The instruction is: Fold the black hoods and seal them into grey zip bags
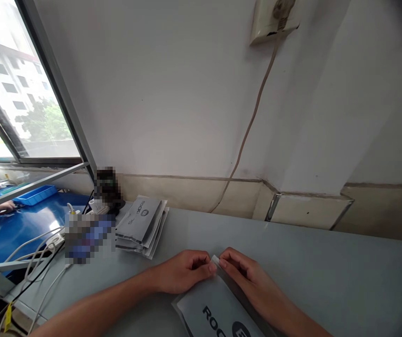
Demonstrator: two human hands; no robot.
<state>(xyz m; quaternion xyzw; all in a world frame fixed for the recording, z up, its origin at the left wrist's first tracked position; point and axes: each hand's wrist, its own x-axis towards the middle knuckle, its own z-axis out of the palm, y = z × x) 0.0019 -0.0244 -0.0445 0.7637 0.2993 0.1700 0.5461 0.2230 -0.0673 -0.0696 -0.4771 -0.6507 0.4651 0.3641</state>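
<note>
A flat grey plastic bag (218, 304) with dark "ROC…" lettering and a round logo lies at the table's front, its lower part cut off by the frame. My left hand (188, 271) pinches the bag's upper edge between thumb and curled fingers. Right beside it, my right hand (244, 274) grips the same edge near the corner, fingers closed. The two hands are close together, thumbs almost meeting. Further back to the left sits a stack of similar grey printed bags (139, 222), apart from both hands.
The grey table (309, 281) runs along a white wall. At left are white cables (51, 262), power strips and a blurred patch. A metal frame (35, 185) separates a blue table (46, 220) with a blue tray (37, 194) and another person's hand (6, 206). A cord (257, 103) hangs from a wall socket.
</note>
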